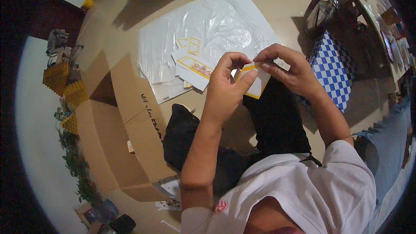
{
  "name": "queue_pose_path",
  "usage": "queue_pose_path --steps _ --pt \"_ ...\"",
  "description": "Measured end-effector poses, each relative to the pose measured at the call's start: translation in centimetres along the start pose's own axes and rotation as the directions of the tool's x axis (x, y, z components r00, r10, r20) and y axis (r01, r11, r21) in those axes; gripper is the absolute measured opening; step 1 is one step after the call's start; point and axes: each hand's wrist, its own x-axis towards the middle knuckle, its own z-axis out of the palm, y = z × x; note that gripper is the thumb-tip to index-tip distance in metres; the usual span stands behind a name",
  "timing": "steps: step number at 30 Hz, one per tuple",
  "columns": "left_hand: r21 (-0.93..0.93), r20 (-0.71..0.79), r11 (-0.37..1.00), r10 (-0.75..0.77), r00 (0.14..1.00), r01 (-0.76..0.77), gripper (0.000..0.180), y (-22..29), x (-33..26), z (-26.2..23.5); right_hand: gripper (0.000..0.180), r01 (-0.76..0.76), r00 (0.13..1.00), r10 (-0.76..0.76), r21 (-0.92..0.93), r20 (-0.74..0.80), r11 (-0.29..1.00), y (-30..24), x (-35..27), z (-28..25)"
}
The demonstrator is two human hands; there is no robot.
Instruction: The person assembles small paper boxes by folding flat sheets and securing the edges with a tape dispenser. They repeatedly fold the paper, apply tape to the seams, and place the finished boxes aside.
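A small white paper box with yellow edges (pixel 259 83) is held up between my two hands, above my right knee. My left hand (pixel 227 86) grips its left side, the thumb lying across the front face. At the top edge, the fingertips and thumb of my right hand (pixel 291 68) pinch the card. Part of the box is hidden behind my fingers. Just left of my left hand, several flat white box blanks with yellow borders and brown print (pixel 194 66) lie overlapping on a plastic-covered white sheet (pixel 234 17).
On the left stands an open cardboard carton (pixel 143 125) with a small box (pixel 130 146) inside. A blue-and-white checkered bag or cloth (pixel 330 71) is at the right, beside a wooden table (pixel 368 13). Green plants (pixel 78 164) line the far left wall.
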Motion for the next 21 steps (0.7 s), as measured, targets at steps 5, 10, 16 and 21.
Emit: queue_pose_path --steps 5,10,16,21 --pt "-0.060 0.019 0.997 -0.040 0.999 0.041 0.043 0.1 0.5 0.7 0.016 -0.041 0.995 0.045 0.049 -0.089 0.998 0.2 -1.0 0.0" --pt "-0.051 0.029 0.986 -0.158 0.987 0.159 0.048 0.7 0.6 0.7 0.018 -0.051 0.996 0.051 -0.009 -0.079 0.999 0.0 -1.3 -0.3" --pt "-0.139 0.002 0.980 -0.144 0.990 0.143 0.051 0.4 0.7 1.1 0.021 -0.043 0.997 0.037 -0.091 -0.061 0.995 -0.3 -1.3 -0.5" --pt "-0.162 -0.014 0.977 -0.141 0.990 0.137 0.051 0.5 0.7 1.3 0.020 -0.018 0.999 0.013 -0.147 -0.041 0.989 0.0 -1.1 -0.7"
